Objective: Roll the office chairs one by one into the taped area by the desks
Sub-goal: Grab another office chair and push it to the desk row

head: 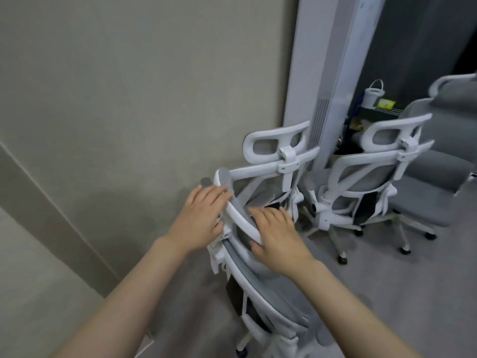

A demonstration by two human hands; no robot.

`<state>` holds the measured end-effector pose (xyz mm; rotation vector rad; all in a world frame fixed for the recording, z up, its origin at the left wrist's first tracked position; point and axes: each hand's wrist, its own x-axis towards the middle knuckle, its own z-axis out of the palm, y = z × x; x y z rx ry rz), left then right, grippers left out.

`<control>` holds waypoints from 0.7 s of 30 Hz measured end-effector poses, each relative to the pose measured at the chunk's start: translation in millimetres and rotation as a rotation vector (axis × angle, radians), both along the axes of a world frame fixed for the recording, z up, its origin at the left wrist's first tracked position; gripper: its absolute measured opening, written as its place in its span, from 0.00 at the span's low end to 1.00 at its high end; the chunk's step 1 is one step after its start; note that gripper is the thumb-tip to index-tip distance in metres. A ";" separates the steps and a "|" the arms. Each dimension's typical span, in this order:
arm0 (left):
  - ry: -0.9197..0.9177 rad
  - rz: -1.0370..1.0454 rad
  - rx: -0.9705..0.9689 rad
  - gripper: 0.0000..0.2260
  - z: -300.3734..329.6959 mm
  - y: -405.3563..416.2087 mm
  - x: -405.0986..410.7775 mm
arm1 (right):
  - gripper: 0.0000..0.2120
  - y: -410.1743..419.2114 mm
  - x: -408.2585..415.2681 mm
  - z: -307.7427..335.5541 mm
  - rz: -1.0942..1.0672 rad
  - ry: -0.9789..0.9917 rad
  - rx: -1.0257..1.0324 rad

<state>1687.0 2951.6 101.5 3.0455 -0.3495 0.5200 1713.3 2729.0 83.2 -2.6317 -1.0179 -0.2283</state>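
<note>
The nearest office chair, white frame with grey mesh, stands right below me with its back toward me. Its headrest has a white bar running diagonally. My left hand rests on the headrest's left side, fingers fairly straight over its top. To the right of the bar, my right hand lies on the headrest, fingers spread and thumb at the bar's lower end. A second chair stands just behind against the wall, a third chair to its right. No taped area or desks show.
A beige wall closes the left side. A tall white column unit stands behind the chairs, with a small white bucket on a dark shelf beyond. A larger grey chair fills the right. Grey carpet lies open at lower right.
</note>
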 end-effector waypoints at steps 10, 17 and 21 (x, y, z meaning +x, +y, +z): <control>0.080 -0.280 0.065 0.35 -10.3 -1.0 56.5 | 0.26 -21.6 -11.4 -3.0 -0.048 0.130 0.111; 0.009 -0.503 -0.012 0.26 -8.2 -55.1 36.8 | 0.19 -92.9 -43.0 -0.7 -0.126 0.144 0.138; -0.053 -0.578 -0.038 0.24 -11.7 -101.8 10.6 | 0.13 -142.8 -70.7 -0.6 -0.204 0.155 0.167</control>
